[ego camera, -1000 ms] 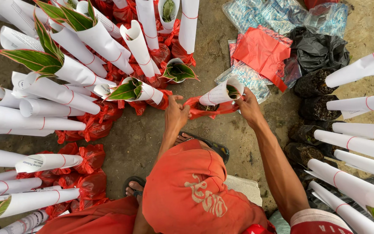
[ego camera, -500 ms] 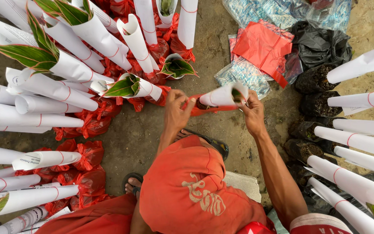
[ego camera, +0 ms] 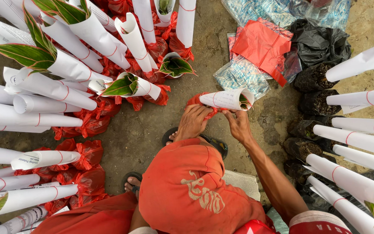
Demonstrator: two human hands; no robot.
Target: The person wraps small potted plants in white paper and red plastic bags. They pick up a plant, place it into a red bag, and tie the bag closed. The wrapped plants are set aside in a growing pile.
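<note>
My left hand (ego camera: 191,123) and my right hand (ego camera: 240,125) are close together, both gripping a small plant wrapped in a white paper cone (ego camera: 224,99) with red bands. The cone lies on its side with its open end and green leaves pointing right. Its red plastic bag base (ego camera: 198,100) sits under my left fingers. An orange cap (ego camera: 195,186) covers the lower middle of the view. Two sandalled feet (ego camera: 215,145) rest on the concrete ground just below my hands.
Many paper-wrapped plants with red bag bases (ego camera: 87,37) fan out at the left and top. More white cones (ego camera: 360,134) over black bags (ego camera: 312,78) line the right. A pile of red (ego camera: 260,45), clear and black plastic bags (ego camera: 319,37) lies at top right.
My right hand has come down from the cone's open end to its underside, next to my left hand. The wrapped plant has turned flatter and shifted slightly towards me.
</note>
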